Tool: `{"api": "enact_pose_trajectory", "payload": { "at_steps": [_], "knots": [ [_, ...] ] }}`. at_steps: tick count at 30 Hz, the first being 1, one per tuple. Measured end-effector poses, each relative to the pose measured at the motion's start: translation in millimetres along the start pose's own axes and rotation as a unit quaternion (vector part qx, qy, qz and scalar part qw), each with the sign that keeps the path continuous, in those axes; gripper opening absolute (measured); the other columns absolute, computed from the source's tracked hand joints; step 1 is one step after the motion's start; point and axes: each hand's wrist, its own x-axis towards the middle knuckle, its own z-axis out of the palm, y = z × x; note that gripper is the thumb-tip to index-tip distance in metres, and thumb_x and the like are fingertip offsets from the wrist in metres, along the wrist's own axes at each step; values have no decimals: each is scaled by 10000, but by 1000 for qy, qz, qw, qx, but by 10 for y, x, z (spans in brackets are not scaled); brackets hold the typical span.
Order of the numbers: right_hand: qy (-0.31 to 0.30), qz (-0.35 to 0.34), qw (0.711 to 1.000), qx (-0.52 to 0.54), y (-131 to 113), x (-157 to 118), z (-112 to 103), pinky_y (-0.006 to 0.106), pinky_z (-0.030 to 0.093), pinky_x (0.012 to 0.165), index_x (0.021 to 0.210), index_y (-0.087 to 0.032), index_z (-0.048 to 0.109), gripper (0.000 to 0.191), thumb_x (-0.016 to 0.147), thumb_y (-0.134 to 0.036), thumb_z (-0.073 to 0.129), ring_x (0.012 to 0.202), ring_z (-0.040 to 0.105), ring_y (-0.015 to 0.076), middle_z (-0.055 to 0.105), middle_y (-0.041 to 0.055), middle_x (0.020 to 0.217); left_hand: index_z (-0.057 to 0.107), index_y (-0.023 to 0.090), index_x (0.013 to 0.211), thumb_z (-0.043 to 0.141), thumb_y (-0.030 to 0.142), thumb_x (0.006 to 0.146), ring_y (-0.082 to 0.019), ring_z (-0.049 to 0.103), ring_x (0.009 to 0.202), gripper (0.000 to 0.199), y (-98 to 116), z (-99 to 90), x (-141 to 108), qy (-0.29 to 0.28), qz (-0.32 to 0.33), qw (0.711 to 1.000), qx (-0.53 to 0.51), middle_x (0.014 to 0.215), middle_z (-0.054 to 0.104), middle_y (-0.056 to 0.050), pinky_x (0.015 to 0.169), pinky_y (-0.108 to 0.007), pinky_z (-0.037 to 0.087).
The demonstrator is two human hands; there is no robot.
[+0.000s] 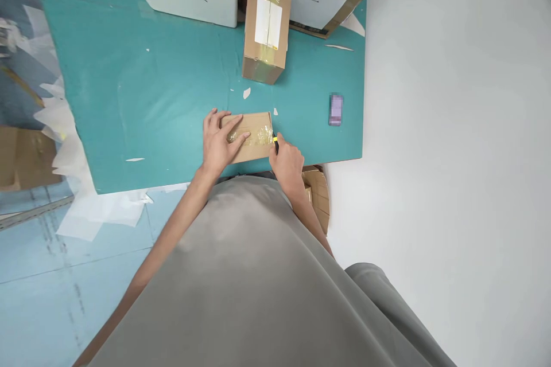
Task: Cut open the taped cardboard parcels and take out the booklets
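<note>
A small, flat cardboard box (253, 152) with shiny clear tape across its top lies near the front edge of the table. My left hand (218, 140) rests on the box's left part, fingers spread and thumb on the top. At the right end of the box, my right hand (287, 161) is closed around a small black and yellow utility knife (276, 140). The knife's tip is at the taped right edge of the box; whether the blade is in the tape is too small to tell.
On the teal table (172, 80), a taped carton (264, 63) stands ahead. Behind it are a white bin (193, 3) and a large cardboard box (344, 6), both with handwritten signs. A blurred phone-like object (336, 109) lies right. Another carton (28, 157) and paper scraps lie left.
</note>
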Motion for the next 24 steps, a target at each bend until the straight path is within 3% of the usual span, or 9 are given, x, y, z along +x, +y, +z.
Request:
{"api": "enact_pose_trajectory", "payload": {
  "at_steps": [5, 10, 17, 24],
  "knots": [
    [-14, 4, 1000, -21, -89, -24, -80, 370, 566, 844, 1604, -213, 482, 496, 1127, -297, 375, 1012, 767, 293, 787, 151, 1154, 728, 315, 1372, 692, 629, 945, -397, 351, 1559, 531, -39, 28, -3, 16, 16, 1000, 21, 1502, 573, -126, 1289, -607, 274],
    [-37, 37, 998, -40, -34, -215, -16, 357, 560, 842, 1455, -182, 597, 402, 1123, -284, 395, 1024, 776, 291, 796, 150, 1120, 731, 300, 1365, 676, 611, 963, -398, 388, 1536, 512, -64, 60, 10, 25, 26, 999, 40, 1493, 584, -135, 1270, -621, 301],
    [-34, 37, 998, -35, 15, -432, -84, 354, 546, 789, 1427, -191, 607, 391, 1126, -321, 395, 966, 779, 297, 808, 121, 1062, 730, 307, 1372, 682, 580, 974, -393, 379, 1541, 485, -66, 65, 9, 17, 46, 999, 18, 1488, 585, -124, 1270, -614, 309],
    [-7, 25, 999, -18, -116, -185, -179, 355, 542, 858, 1579, -195, 498, 487, 1135, -334, 352, 1052, 761, 293, 794, 143, 1187, 732, 306, 1374, 695, 570, 972, -387, 389, 1536, 482, -108, 58, 14, 22, 64, 998, 16, 1474, 593, -115, 1271, -611, 323]
  ]
}}
